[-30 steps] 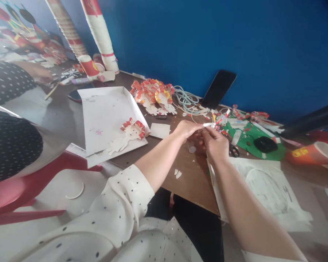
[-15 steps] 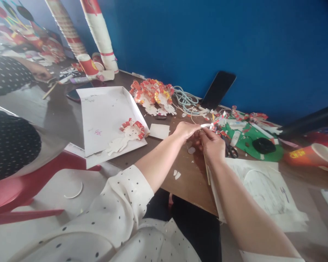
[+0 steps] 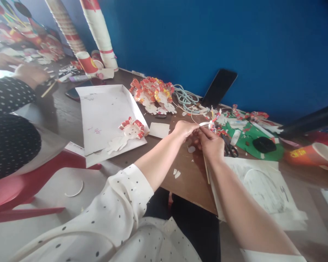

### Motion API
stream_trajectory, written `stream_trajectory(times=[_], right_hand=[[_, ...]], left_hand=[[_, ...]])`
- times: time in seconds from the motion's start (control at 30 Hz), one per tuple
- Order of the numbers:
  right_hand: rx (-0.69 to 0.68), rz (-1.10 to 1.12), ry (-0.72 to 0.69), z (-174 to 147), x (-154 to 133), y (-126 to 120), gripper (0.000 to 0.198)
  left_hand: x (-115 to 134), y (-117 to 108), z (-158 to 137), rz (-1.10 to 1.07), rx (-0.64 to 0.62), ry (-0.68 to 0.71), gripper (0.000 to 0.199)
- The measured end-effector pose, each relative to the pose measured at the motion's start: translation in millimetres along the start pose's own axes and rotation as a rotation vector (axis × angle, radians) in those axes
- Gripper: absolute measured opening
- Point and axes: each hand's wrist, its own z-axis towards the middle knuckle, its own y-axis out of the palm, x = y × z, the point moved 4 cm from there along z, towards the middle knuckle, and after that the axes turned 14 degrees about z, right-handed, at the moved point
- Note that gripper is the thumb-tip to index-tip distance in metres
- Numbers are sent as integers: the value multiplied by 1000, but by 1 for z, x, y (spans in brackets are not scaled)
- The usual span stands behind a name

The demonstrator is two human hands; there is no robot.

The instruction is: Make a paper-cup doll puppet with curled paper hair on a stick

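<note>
Over the brown table my left hand [image 3: 186,130] and my right hand [image 3: 212,145] meet, fingers pinched close together. Between them a curled white paper strip [image 3: 204,124] sticks up, its far end showing red and white frills. Most of the strip is hidden behind my fingers. Just right of my right hand lie black-handled scissors [image 3: 231,148]. To the left, a paper cut-out figure with a red curled fringe [image 3: 132,130] rests on a white paper sheet [image 3: 106,105]. Several similar fringed cut-outs [image 3: 152,92] are heaped near the wall.
A dark phone [image 3: 220,89] leans on the blue wall beside a coiled pale cable [image 3: 184,95]. At right are a green sheet [image 3: 247,140] with scraps, an orange paper cup [image 3: 306,154] and marked papers [image 3: 265,196]. A co-worker's spotted sleeve [image 3: 11,94] is at far left.
My hands stay together, shifting only slightly, and the white strip's loop shows a little more. At far left the co-worker's arm has moved, and both their hands now show.
</note>
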Motion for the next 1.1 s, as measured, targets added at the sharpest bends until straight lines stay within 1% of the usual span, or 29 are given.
stream_trajectory(times=[0.1,0.27,0.4,0.5,0.6,0.7,0.8,0.97,1.1], right_hand=[[6,-8,19,1,1,1,50],[13,-66,-19,0,-4,1,46],[27,-103,-47,-2,-9,0,44],[38,-64,-18,0,-8,-3,45],[29,53,48,4,-5,-5,47],[15,140,76,8,-2,-7,50],[-3,154,80,11,1,-8,52],[-12,192,67,11,4,-8,54],[-6,112,65,6,-2,-7,51]], left_hand=[[3,0,0,69,-10,79,27],[8,-2,-6,69,-70,54,25],[13,-4,-11,59,-84,80,21],[12,-4,-10,54,-117,66,13],[8,-1,-6,31,-143,41,8],[7,2,-5,-6,-162,53,10],[9,4,-10,-84,-210,80,11],[13,5,-20,-154,-252,95,22],[11,7,-21,-174,-237,69,26]])
